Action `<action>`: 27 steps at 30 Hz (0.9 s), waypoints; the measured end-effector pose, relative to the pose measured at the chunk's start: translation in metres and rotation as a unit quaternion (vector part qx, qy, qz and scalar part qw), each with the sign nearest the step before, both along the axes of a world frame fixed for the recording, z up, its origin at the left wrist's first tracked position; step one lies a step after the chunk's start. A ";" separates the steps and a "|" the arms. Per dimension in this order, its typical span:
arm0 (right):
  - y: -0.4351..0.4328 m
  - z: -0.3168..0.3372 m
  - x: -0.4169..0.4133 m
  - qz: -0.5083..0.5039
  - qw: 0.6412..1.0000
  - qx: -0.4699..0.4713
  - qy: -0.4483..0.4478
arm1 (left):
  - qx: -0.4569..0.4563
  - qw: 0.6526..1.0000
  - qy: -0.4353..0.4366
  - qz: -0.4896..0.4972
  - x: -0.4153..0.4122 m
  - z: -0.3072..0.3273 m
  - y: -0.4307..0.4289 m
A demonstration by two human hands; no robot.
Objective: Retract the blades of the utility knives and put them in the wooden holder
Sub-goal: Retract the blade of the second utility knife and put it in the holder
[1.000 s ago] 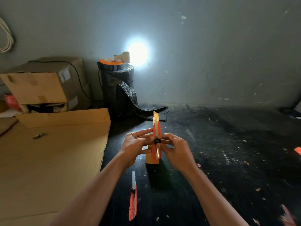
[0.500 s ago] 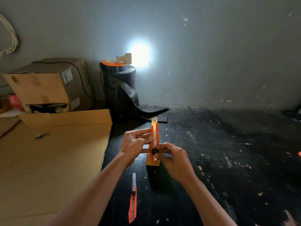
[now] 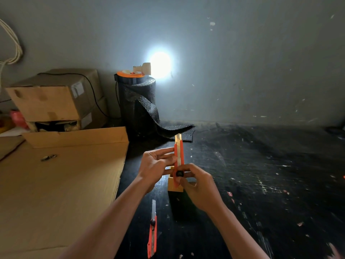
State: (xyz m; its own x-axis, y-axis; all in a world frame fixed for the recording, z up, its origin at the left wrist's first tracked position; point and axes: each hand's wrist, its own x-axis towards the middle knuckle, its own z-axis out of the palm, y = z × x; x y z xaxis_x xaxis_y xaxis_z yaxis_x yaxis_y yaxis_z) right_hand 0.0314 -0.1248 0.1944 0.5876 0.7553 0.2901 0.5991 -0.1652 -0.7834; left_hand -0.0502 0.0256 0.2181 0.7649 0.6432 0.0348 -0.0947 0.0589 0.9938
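- Left hand (image 3: pixel 155 165) grips orange utility knife (image 3: pixel 178 159) by its upper body, held upright above wooden holder (image 3: pixel 175 186)
- Right hand (image 3: pixel 198 186) pinches knife at black slider knob (image 3: pixel 180 173)
- Second utility knife (image 3: pixel 152 234) lies on black table (image 3: pixel 261 184), blade out
- Cardboard box (image 3: pixel 56 101) label: unreadable

Holder (image 3: pixel 175 187) mostly hidden behind both hands (image 3: pixel 155 166) and the held knife (image 3: pixel 178 159); only its lower front corner shows. Can't tell how much blade sticks out of that knife. Second knife (image 3: pixel 152 238): blade tip too dim to judge. Cardboard sheet (image 3: pixel 56 193) cut off at left edge. Bottom-right corner blurred.
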 end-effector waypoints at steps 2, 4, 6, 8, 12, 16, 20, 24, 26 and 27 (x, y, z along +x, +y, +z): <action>0.000 0.000 0.000 -0.016 1.000 0.007 0.019 | 0.007 1.000 -0.001 -0.004 0.000 0.001 -0.003; 0.000 0.001 -0.001 -0.018 0.999 0.014 0.036 | 0.007 1.000 -0.001 -0.004 0.000 0.001 -0.004; -0.001 0.001 -0.002 -0.001 0.999 0.011 0.036 | 0.007 1.000 -0.003 -0.003 -0.001 0.001 -0.004; -0.002 0.000 -0.002 0.013 1.000 0.002 0.023 | 0.005 1.000 -0.005 -0.001 -0.002 0.000 -0.001; 0.000 -0.001 0.000 -0.010 0.999 0.016 0.038 | 0.006 1.000 -0.001 0.002 -0.001 -0.001 -0.001; -0.001 0.000 0.000 0.010 0.999 0.014 0.031 | 0.002 1.000 -0.001 0.004 0.000 -0.003 -0.001; 0.001 -0.003 0.005 0.022 1.000 -0.009 0.014 | -0.007 1.000 -0.001 0.005 0.000 -0.005 0.004; 0.007 -0.010 0.007 0.008 1.000 -0.006 0.018 | -0.011 1.000 0.001 -0.001 0.002 -0.008 0.005; 0.008 -0.016 0.007 0.006 1.000 0.003 0.015 | -0.013 1.000 0.004 0.000 0.003 -0.010 0.007; 0.009 -0.018 0.007 0.006 1.000 0.007 0.017 | -0.014 1.000 0.006 0.000 0.004 -0.011 0.008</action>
State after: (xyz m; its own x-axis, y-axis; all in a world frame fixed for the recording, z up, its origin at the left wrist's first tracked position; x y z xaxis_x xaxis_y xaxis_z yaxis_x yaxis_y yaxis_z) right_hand 0.0379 -0.1157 0.1761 0.5881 0.7586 0.2806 0.5738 -0.1468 -0.8058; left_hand -0.0466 0.0336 0.2074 0.7646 0.6444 0.0076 -0.0826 0.0862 0.9928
